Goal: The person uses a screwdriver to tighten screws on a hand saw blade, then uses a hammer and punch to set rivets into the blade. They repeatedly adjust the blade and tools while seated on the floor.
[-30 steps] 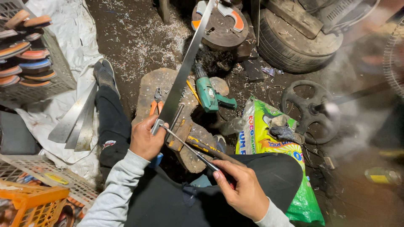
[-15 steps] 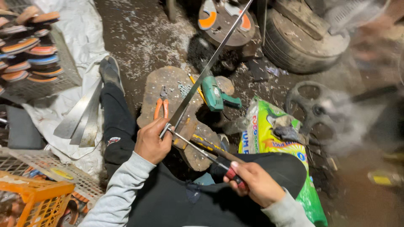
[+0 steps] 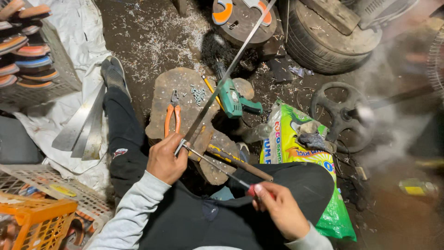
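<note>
My left hand (image 3: 166, 159) grips the near end of a long flat metal blade (image 3: 231, 65) that slants up and away to the upper right. My right hand (image 3: 280, 210) holds the red handle of a screwdriver (image 3: 217, 164). Its thin shaft points left, and its tip meets the blade's end right by my left thumb. Both hands work above a worn wooden block (image 3: 180, 97) on the ground. Orange-handled pliers (image 3: 171, 118) and a small pile of screws (image 3: 199, 95) lie on that block.
A green power drill (image 3: 233, 99) lies beside the block, a hammer (image 3: 240, 159) just in front. A green printed sack (image 3: 296, 153) sits right, near a black wheel (image 3: 342, 113) and tyre (image 3: 323, 39). Metal blades (image 3: 83, 125), crates of sandals and an orange basket (image 3: 37, 222) are left.
The view has shifted slightly. My right hand has drawn back along the screwdriver to its red handle, and the blade now shows its thin edge instead of its flat face.
</note>
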